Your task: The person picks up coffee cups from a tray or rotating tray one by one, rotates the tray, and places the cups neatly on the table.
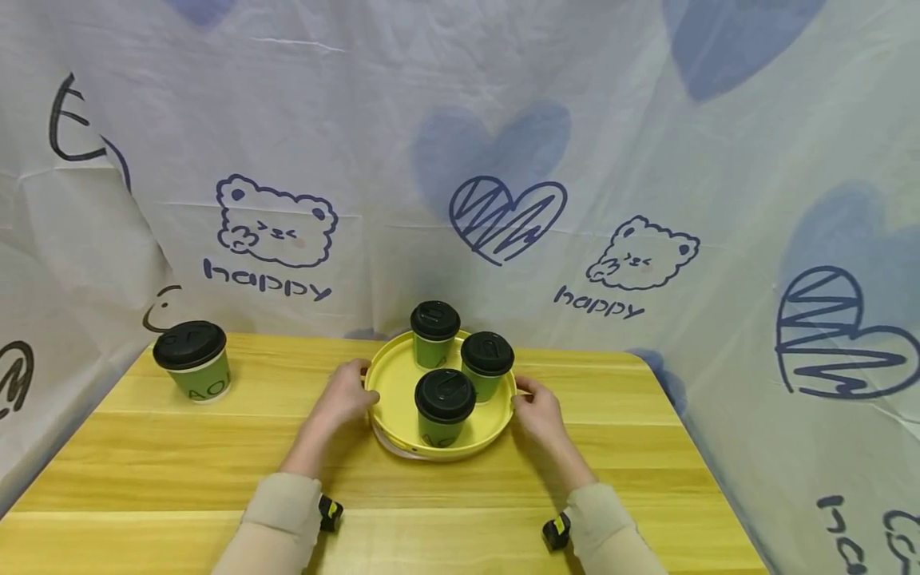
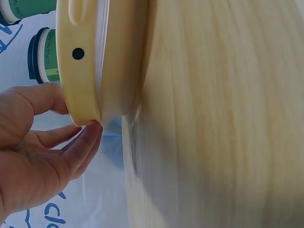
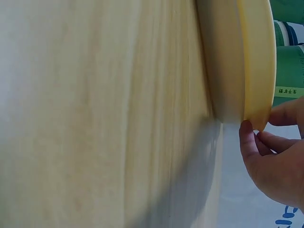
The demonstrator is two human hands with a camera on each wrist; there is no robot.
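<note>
Near the centre of the frame, the left hand [image 1: 348, 391] and the right hand [image 1: 539, 409] pinch opposite sides of a round yellow tray [image 1: 391, 391], near the far edge of the wooden table [image 1: 632, 471], whose top stretches to the bottom of the frame, with a separate lidded cup [image 1: 194, 366] well apart at the left. Beyond the pale, grained wood, a printed white cloth [image 1: 388, 120] hangs across the upper frame. The tray, shallow and raised at the rim, bears three green cups [image 1: 444, 407], all upright and black-lidded.
</note>
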